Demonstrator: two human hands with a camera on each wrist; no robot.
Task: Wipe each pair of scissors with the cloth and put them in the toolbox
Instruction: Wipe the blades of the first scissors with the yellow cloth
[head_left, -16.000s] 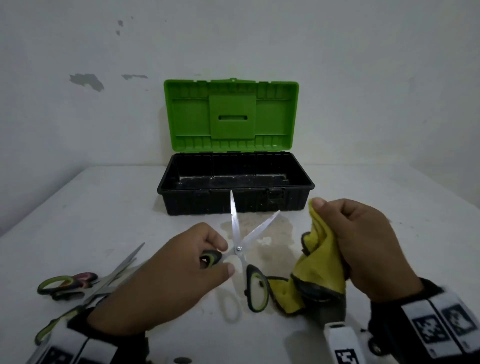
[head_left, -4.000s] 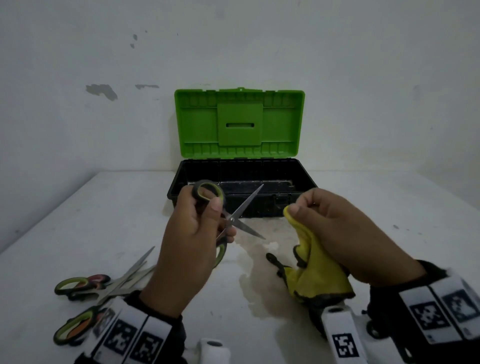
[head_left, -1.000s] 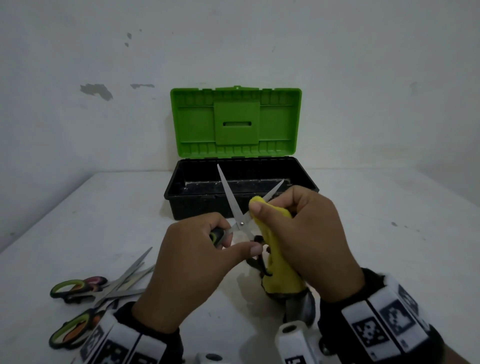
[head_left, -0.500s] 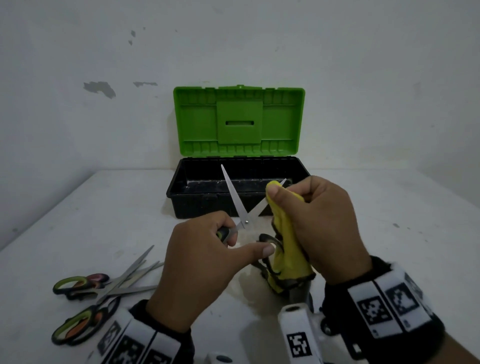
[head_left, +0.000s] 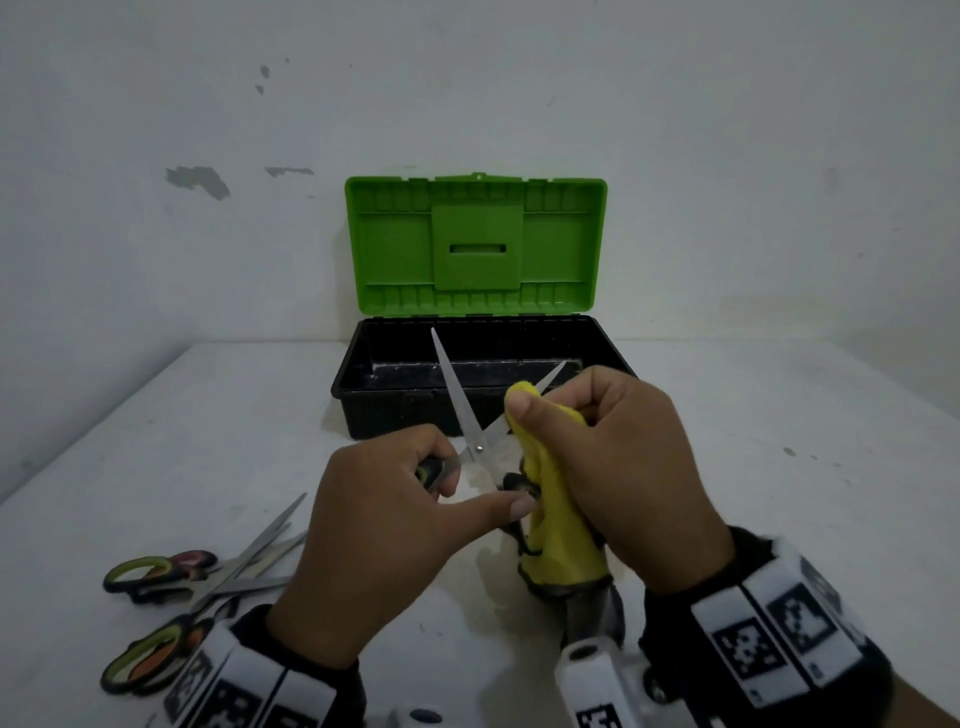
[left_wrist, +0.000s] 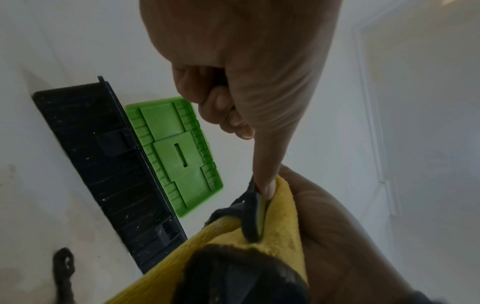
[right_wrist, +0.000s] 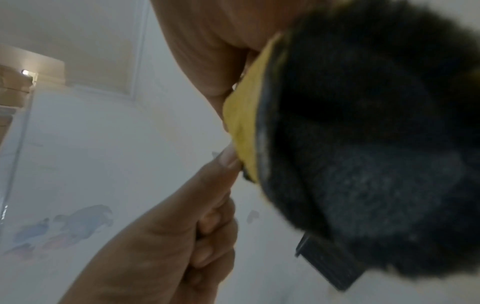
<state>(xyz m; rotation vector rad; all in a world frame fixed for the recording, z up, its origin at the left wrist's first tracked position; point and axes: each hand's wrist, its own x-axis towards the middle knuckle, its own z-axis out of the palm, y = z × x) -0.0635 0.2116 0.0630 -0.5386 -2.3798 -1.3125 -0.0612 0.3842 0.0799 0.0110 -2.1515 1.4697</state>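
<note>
While the left hand (head_left: 384, 540) grips open scissors (head_left: 470, 415), the right hand (head_left: 623, 467) pinches the cloth (head_left: 558, 525).

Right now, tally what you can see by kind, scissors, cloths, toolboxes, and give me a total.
Scissors: 3, one open in the left hand, two lying on the table
Cloth: 1, yellow, in the right hand
Toolbox: 1, lid up
Total: 5
</note>
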